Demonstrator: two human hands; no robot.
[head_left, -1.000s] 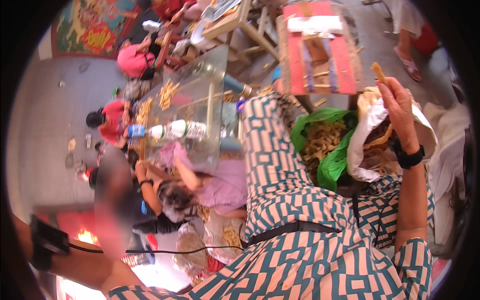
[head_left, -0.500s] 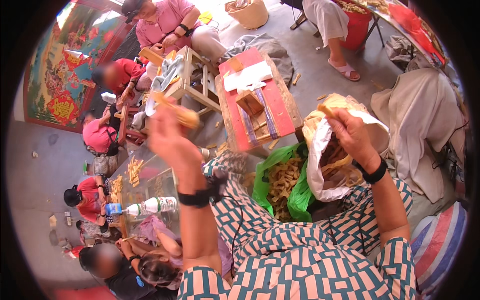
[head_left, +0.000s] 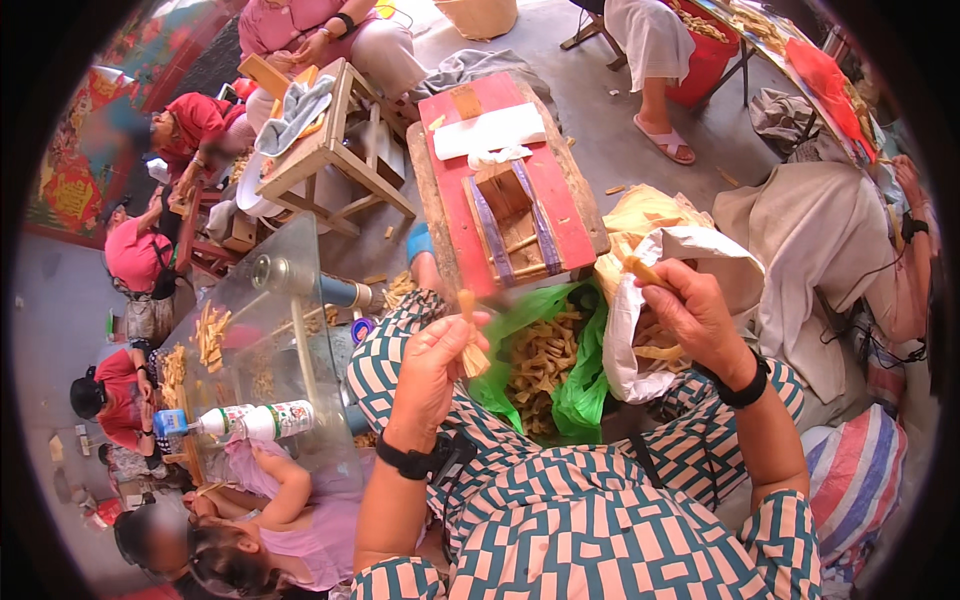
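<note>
My left hand [head_left: 432, 368] is pinched around a tan bow-shaped piece [head_left: 473, 345], flared at its lower end, just left of the green bag. In my right hand [head_left: 700, 315] another slim tan piece [head_left: 638, 270] is gripped at the mouth of the white sack [head_left: 640, 345]. Similar tan pieces lie in that sack. The green plastic bag [head_left: 588, 385] stands open between my knees, filled with tan bow-shaped pieces [head_left: 545, 360]. Beyond it is a red-topped wooden bench [head_left: 450, 200] carrying a wooden block [head_left: 505, 205], purple straps and a folded white cloth [head_left: 490, 130].
A glass-topped table [head_left: 300, 350] at left bears tan pieces and white bottles [head_left: 275, 420]. A wooden stool [head_left: 345, 165] stands far left. Several people sit around, one [head_left: 290, 510] close at lower left. Beige cloth [head_left: 800, 245] and a striped bag [head_left: 855, 480] are at right.
My left hand has come down from its raised, blurred position at the far left to beside the green bag, still with a tan piece. My right hand has dropped slightly. The view has shifted.
</note>
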